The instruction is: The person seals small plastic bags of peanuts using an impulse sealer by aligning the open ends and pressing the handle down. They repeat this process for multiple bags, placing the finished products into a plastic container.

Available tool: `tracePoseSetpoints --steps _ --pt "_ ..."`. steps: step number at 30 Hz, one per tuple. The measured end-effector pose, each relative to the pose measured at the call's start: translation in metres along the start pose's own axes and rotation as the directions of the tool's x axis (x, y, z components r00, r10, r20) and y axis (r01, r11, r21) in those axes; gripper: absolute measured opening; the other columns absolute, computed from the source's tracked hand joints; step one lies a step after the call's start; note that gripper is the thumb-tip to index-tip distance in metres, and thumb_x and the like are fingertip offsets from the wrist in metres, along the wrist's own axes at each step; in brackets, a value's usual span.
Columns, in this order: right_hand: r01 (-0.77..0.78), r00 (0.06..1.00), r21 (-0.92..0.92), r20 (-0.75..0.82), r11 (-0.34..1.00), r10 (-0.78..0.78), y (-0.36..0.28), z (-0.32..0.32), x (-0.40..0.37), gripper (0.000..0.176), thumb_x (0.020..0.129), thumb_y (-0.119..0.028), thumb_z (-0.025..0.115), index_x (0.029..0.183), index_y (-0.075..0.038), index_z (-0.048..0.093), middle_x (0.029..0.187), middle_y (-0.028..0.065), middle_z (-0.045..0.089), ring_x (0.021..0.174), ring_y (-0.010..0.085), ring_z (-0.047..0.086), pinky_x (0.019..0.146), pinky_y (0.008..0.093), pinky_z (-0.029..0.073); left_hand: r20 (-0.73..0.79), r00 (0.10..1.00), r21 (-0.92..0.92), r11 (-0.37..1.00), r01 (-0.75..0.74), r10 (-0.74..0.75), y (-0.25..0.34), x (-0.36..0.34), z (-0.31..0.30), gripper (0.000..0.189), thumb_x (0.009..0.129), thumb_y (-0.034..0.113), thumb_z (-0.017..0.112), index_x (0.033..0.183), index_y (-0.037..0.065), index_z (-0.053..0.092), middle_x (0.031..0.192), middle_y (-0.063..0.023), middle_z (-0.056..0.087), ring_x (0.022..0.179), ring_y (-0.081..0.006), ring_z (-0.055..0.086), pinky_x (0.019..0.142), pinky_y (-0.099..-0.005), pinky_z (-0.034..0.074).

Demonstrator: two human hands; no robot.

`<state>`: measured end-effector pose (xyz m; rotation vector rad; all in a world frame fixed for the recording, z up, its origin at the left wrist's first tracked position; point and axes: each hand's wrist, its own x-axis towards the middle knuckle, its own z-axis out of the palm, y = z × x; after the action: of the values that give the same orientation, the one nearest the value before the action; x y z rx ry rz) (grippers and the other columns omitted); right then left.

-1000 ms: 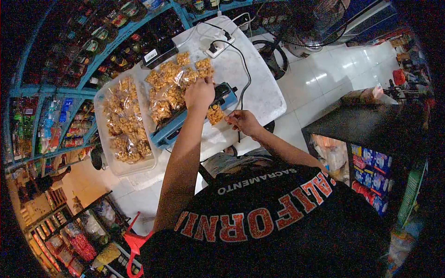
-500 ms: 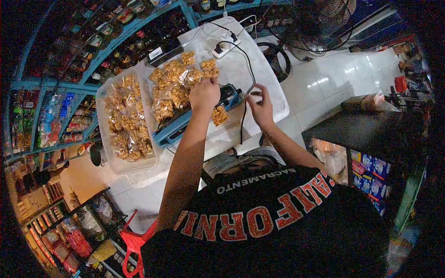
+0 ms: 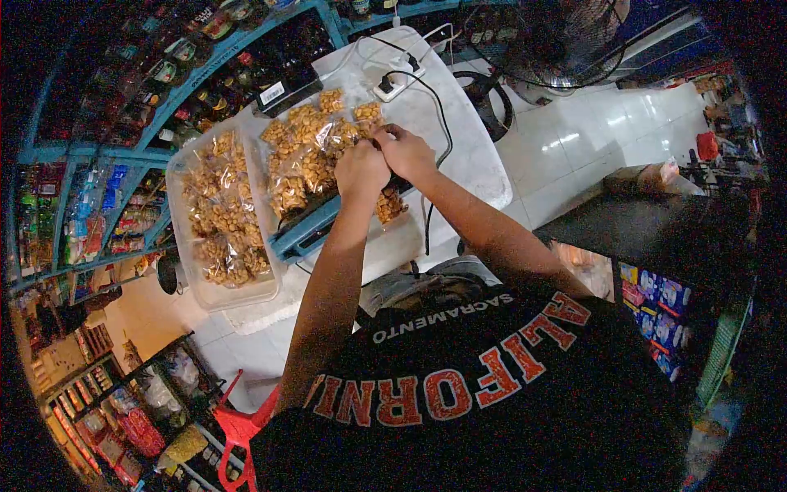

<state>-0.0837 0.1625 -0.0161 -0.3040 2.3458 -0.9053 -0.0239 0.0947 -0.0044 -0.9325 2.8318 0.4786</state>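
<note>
Bags (image 3: 223,201) of brown pieces are filling the tub (image 3: 261,293), well to the left of both grips. Next, a pile (image 3: 305,148) of similar bags is lying on the worktop (image 3: 475,168), just left of the left grip and beyond the sealer (image 3: 302,236). The sealer's long axis is slanting from near left to far right, running beneath the hands. The left grip (image 3: 363,170) is curling closed over the sealer's right part; what its fingers are grasping, if anything, I cannot tell. One bag (image 3: 391,207) is lying on the sealer's body side, right of the left grip and nearer the person, with the left grip seeming the closer one. The right grip (image 3: 407,153) is reaching across from the right, its fingers bending in and meeting the left one; its fingertips are partly hiding, so its hold I cannot tell. A cord (image 3: 450,141) is curving just right of it.
</note>
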Motion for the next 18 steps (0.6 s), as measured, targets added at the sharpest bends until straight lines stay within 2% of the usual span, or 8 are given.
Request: tracePoseSetpoints --steps 1,2,4,5,7,11,13,18 --pt "-0.013 0.999 -0.033 -0.045 0.999 0.012 0.003 0.001 0.002 0.053 0.075 -0.052 0.041 0.108 -0.013 0.054 0.093 0.0196 0.058 0.093 0.0351 0.053 0.083 0.0386 0.039 0.011 1.000 -0.015 1.000 0.020 -0.020 0.001 0.000 0.000 0.024 0.073 0.019 0.047 0.082 0.000 0.059 0.085 -0.0199 0.059 0.081 -0.0339 0.057 0.072 -0.0403 0.046" --pt "-0.016 0.999 -0.036 -0.044 0.999 0.014 0.005 0.004 0.004 0.053 0.075 -0.052 0.041 0.108 -0.013 0.054 0.093 0.0196 0.058 0.093 0.0351 0.053 0.083 0.0386 0.039 0.014 1.000 -0.018 1.000 0.021 -0.021 0.001 0.000 0.000 0.024 0.073 0.019 0.047 0.082 0.000 0.059 0.085 -0.0199 0.059 0.081 -0.0339 0.057 0.072 -0.0403 0.046" --pt "-0.040 0.995 -0.048 -0.089 0.998 0.036 0.006 0.008 0.008 0.049 0.075 -0.051 0.042 0.098 -0.012 0.060 0.094 0.0187 0.058 0.092 0.0340 0.053 0.082 0.0371 0.040 0.005 1.000 -0.011 0.999 0.031 -0.031 0.001 0.000 0.000 0.024 0.073 0.019 0.047 0.082 0.000 0.059 0.084 -0.0199 0.059 0.082 -0.0338 0.057 0.072 -0.0401 0.046" --pt "-0.042 0.995 -0.051 -0.088 0.998 0.038 0.008 0.009 0.009 0.049 0.075 -0.051 0.042 0.098 -0.012 0.060 0.094 0.0187 0.058 0.092 0.0340 0.053 0.082 0.0371 0.040 0.008 0.999 -0.014 0.999 0.032 -0.032 0.001 0.001 0.001 0.024 0.073 0.019 0.047 0.082 0.000 0.059 0.084 -0.0199 0.059 0.082 -0.0338 0.057 0.072 -0.0401 0.046" --pt "0.007 0.999 0.038 -0.031 0.999 -0.006 0.009 0.007 0.007 0.054 0.072 -0.053 0.040 0.101 -0.011 0.057 0.098 0.0208 0.056 0.095 0.0371 0.052 0.086 0.0452 0.036 0.034 0.999 0.010 1.000 0.008 -0.009 0.000 0.002 0.000 0.023 0.073 0.018 0.046 0.081 0.001 0.059 0.084 -0.0198 0.059 0.081 -0.0334 0.057 0.072 -0.0399 0.046" --pt "0.002 0.999 0.010 -0.039 1.000 -0.002 0.012 0.010 0.011 0.051 0.072 -0.052 0.040 0.099 -0.013 0.059 0.097 0.0195 0.057 0.094 0.0365 0.052 0.085 0.0436 0.037 0.028 1.000 0.006 1.000 0.009 -0.009 0.002 0.000 -0.002 0.023 0.072 0.018 0.047 0.080 0.001 0.059 0.083 -0.0200 0.059 0.081 -0.0329 0.057 0.071 -0.0397 0.046" --pt "0.069 0.995 0.029 -0.070 0.997 -0.067 0.012 0.010 0.010 0.053 0.072 -0.053 0.040 0.096 -0.010 0.060 0.096 0.0214 0.057 0.094 0.0367 0.052 0.084 0.0428 0.038 0.023 1.000 -0.003 1.000 0.016 -0.016 0.003 -0.001 -0.004 0.023 0.072 0.019 0.047 0.079 0.001 0.059 0.083 -0.0201 0.059 0.081 -0.0326 0.058 0.071 -0.0396 0.046" --pt "0.035 0.998 0.009 -0.058 0.999 -0.035 0.012 0.009 0.010 0.054 0.072 -0.053 0.040 0.095 -0.009 0.060 0.095 0.0220 0.056 0.093 0.0366 0.053 0.083 0.0435 0.039 0.011 1.000 -0.007 1.000 0.000 0.000 0.001 0.001 0.002 0.024 0.072 0.021 0.047 0.080 0.001 0.058 0.084 -0.0199 0.059 0.082 -0.0323 0.058 0.071 -0.0396 0.046"
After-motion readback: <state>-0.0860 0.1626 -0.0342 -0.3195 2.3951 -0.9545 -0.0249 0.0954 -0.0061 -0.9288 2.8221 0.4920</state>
